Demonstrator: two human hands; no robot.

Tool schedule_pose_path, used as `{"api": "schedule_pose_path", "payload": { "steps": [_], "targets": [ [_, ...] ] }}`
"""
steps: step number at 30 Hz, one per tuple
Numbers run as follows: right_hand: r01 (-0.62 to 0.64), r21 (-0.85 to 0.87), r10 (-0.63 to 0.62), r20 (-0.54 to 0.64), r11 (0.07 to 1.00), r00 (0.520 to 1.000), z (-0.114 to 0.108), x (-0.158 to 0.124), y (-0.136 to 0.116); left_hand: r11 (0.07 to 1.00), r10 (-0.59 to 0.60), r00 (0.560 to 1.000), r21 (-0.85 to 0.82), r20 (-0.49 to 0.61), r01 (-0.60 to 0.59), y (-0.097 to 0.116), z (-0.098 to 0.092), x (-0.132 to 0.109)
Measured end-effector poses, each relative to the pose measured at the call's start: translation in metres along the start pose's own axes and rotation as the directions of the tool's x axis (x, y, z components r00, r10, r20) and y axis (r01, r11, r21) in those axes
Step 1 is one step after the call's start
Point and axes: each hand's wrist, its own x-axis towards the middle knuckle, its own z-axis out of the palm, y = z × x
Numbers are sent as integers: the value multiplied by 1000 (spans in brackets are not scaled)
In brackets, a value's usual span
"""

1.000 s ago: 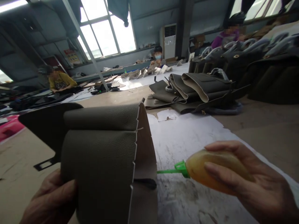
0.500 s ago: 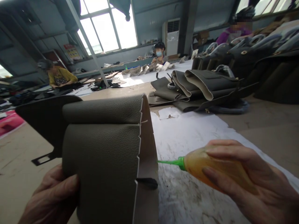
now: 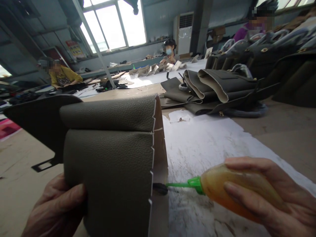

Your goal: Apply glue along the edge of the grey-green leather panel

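My left hand (image 3: 58,204) grips a dark olive leather bag piece (image 3: 111,158) at its lower left, thumb on the near face. The piece is folded, and its notched raw edge faces right, showing a pale inner side. A small black tab (image 3: 160,188) sticks out inside that edge. My right hand (image 3: 274,194) is closed around a squeeze bottle (image 3: 229,184) of amber liquid, probably glue. Its green nozzle (image 3: 181,184) points left, with the tip at the piece's right edge, close to the black tab. A flap with a strap end (image 3: 44,164) hangs out on the left.
Stained white paper (image 3: 202,141) covers part of the table. Folded olive bag pieces (image 3: 212,87) lie beyond it, and bags with wrapped handles (image 3: 266,59) stand at the right. Three co-workers sit farther back. A slanted pole (image 3: 95,46) rises at left centre.
The bottle has moved down and slightly right, so its nozzle tip is now level with the black tab. The bag piece has shifted slightly in view while my left hand keeps its grip.
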Motion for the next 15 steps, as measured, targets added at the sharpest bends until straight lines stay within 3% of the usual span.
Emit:
{"api": "schedule_pose_path", "payload": {
  "steps": [3,7,11,13,15],
  "targets": [
    [-43,44,43,-8,998,999,-1,-2,-4,1000,17,998,-17,-65,-19,6,9,-1],
    [63,-2,-63,29,998,998,-2,-6,3,999,12,999,-32,-53,-13,8,13,-5],
    [249,-72,-247,23,966,969,-5,-6,17,1000,3,995,-20,-99,-5,10,18,-12],
    [281,-70,-279,26,957,960,-7,-4,20,999,32,997,-9,-76,-32,10,16,-12],
    [248,-51,-248,17,967,969,-7,-1,17,999,45,998,-15,38,-45,7,10,-9]
  ]
}}
